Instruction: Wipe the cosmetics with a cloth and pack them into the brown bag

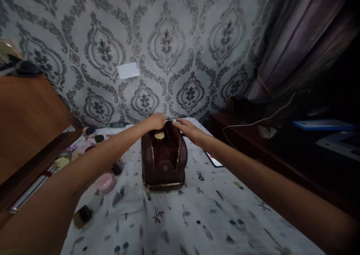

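A dark brown cosmetic bag [164,176] stands in front of me on the patterned white cloth, its gold zip undone and its top gaping. A round snap shows on its front, and a gold oval object is visible at the inner left side. My left hand [157,121] is closed at the bag's back left rim; its fingertips are partly hidden. At the back right rim, my right hand [189,130] reaches with fingers stretched out, touching or nearly touching the edge.
Left of the bag lie a pink round container [105,183], a dark-capped bottle [83,216] and several other cosmetics. A phone or tablet [215,160] lies partly under my right forearm. A wooden cabinet [30,116] stands left; a white cable [261,120] runs across the dark furniture right.
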Tool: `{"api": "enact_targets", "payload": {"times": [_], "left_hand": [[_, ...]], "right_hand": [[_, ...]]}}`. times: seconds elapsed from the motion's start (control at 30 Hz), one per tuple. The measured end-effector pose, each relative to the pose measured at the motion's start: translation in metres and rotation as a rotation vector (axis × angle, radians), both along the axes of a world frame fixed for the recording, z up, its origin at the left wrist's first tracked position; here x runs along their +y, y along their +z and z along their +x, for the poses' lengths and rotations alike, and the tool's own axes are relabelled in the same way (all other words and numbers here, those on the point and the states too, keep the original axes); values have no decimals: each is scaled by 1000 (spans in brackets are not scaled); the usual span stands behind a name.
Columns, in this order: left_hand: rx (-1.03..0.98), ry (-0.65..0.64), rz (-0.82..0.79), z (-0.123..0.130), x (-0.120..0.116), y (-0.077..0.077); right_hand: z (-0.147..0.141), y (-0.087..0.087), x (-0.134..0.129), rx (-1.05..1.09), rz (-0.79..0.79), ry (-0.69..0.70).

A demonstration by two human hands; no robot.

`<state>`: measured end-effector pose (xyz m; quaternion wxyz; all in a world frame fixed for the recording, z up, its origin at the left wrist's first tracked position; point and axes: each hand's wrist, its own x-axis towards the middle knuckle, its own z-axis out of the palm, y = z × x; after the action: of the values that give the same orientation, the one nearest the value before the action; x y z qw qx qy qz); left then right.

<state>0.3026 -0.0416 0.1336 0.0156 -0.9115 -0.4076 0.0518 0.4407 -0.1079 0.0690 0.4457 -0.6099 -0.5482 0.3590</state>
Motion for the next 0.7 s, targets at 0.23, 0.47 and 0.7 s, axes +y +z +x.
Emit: {"api": "enact_targets", "payload": {"times": [0.23,0.47,0.7], "left_hand": [[-331,-25,138,-78,-56,19],[-641,74,55,-174,-103,-27],[-764,308,-41,-241,-146,-73]], "right_hand": [[5,-4,-18,-137,216,-99],[-34,5,-100,-294,738,-101],[-98,-25,-159,-344,926,473]]}}
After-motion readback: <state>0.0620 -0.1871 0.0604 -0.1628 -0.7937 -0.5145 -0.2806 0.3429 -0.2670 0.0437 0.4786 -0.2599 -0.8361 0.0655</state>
